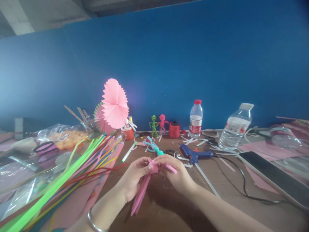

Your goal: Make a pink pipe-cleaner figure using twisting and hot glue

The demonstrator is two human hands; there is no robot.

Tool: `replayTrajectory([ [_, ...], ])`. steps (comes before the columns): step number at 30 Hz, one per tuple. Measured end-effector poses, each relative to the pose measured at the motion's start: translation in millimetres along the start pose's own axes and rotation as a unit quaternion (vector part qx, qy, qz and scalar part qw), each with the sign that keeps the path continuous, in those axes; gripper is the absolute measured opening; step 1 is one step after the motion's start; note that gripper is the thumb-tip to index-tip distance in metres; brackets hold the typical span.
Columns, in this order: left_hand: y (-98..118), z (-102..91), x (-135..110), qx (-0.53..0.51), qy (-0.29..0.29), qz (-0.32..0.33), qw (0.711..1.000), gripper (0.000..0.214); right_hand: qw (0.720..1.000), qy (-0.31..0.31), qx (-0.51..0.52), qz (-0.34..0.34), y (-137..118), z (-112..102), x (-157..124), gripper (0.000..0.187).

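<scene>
Beyond the left hand (138, 172) and right hand (178, 170), a crowded arc of craft things on the brown tabletop (173, 212). To the left, a long bundle of neon-green, pink, blue, yellow and red fuzzy stems (55, 186), fanned over pink paper (112, 169) and reaching close beside the left hand. Just past the fingertips, in the way there, a light-blue and turquoise twisted-stem figure (158, 150); impossible to tell whether touching. To the right, a blue plastic glue gun (194, 155), a straight translucent rod (206, 179), a looping black cable (265, 201) and a flat, dark-faced phone (277, 177).

Farther back, before the smooth blue wall (173, 58), a crisply pleated pink paper fan (115, 104), a green figure (154, 126) and a pink figure (162, 123) of coiled stem, a red thread spool (174, 130), an upright clear red-capped bottle (196, 119) and a tilted clear white-capped bottle (234, 129).

Holds, low in the middle over the tabletop, a knobbly pink fuzzy-stem piece (153, 168) with straight strands trailing nearward. Pinches the knob between left thumb and curled fingers; grips the far side with bent right fingers, partly hiding it.
</scene>
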State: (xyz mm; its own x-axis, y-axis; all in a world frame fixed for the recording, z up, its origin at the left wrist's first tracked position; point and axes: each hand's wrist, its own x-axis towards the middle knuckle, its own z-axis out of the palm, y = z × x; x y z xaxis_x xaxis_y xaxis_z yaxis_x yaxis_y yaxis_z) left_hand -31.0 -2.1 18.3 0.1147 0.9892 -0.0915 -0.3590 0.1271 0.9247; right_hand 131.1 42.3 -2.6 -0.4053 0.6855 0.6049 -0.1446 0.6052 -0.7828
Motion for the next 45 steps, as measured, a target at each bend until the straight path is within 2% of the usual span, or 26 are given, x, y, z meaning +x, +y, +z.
replayTrajectory([
  [5, 1, -4.1, 3, 0.065, 0.036, 0.024, 0.997, 0.029, 1.0, -0.015, 0.001, -0.014, 0, 0, 0, 0.014],
  [8, 6, -2.8, 3, 0.119, 0.065, 0.069, 0.988, 0.036, 1.0, -0.012, 0.006, -0.022, -2, 0, 0, 0.012],
  [11, 10, 2.4, -2, 0.22, 0.065, 0.145, 0.962, 0.033, 1.0, 0.0, -0.007, -0.029, -5, -1, -1, 0.013],
  [13, 11, 6.1, -5, 0.314, 0.055, 0.213, 0.924, 0.027, 0.998, 0.002, -0.037, -0.044, -8, -3, -1, 0.013],
  [17, 10, 9.5, -10, 0.469, 0.067, 0.351, 0.808, 0.022, 0.997, 0.014, -0.056, -0.043, -13, -4, -6, 0.013],
  [19, 9, 9.6, -10, 0.5, 0.071, 0.381, 0.774, 0.025, 0.999, 0.034, -0.034, -0.026, -16, -1, -9, 0.012],
  [23, 9, 10.6, -10, 0.529, 0.067, 0.403, 0.744, 0.026, 0.995, 0.095, 0.019, 0.017, -17, 7, -13, 0.019],
  [29, 5, 15.7, -5, 0.571, 0.082, 0.428, 0.696, 0.025, 0.982, 0.134, 0.095, 0.096, -7, 7, -8, 0.027],
  [33, -3, 16.1, 1, 0.593, 0.096, 0.438, 0.669, 0.022, 0.976, 0.12, 0.128, 0.129, 2, 4, -5, 0.024],
  [37, -14, 12.5, 2, 0.598, 0.121, 0.438, 0.661, 0.022, 0.97, 0.103, 0.163, 0.148, 8, 6, -4, 0.029],
  [45, -26, 1.4, 2, 0.599, 0.115, 0.44, 0.659, 0.03, 0.954, 0.083, 0.192, 0.213, 16, 15, -7, 0.041],
])
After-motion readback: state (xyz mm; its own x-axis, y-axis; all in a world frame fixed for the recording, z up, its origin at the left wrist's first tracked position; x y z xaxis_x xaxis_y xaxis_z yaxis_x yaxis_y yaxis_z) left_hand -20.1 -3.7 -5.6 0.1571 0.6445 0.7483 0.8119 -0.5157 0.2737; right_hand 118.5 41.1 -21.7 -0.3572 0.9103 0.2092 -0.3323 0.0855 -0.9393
